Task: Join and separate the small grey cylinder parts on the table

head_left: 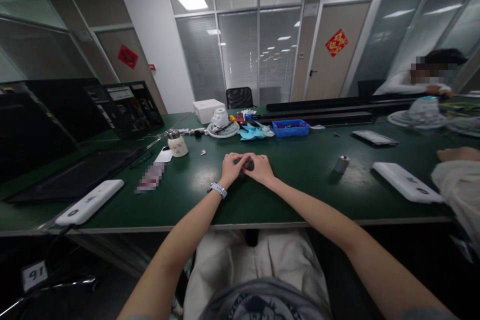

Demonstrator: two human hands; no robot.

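Both of my hands meet over the green table (300, 200), close to its middle. My left hand (230, 166), with a watch (217, 190) on its wrist, is closed with thumb and fingers on a small dark round part (248, 163). From the other side my right hand (262, 168) grips the same part. Fingers cover much of it, so its exact kind is unclear. Off to the right, a silver metal cylinder (341, 164) stands on the table. Beyond my hands lie light blue fan blades (252, 132) and a blue tray (291, 132) of small items.
A white fan head and grille (222, 129) sit behind, near a white box (208, 111). A jar (177, 143) stands at left. White power strips (92, 202) lie on both sides. At far right are a co-worker's sleeve (455, 180) and another person (431, 72).
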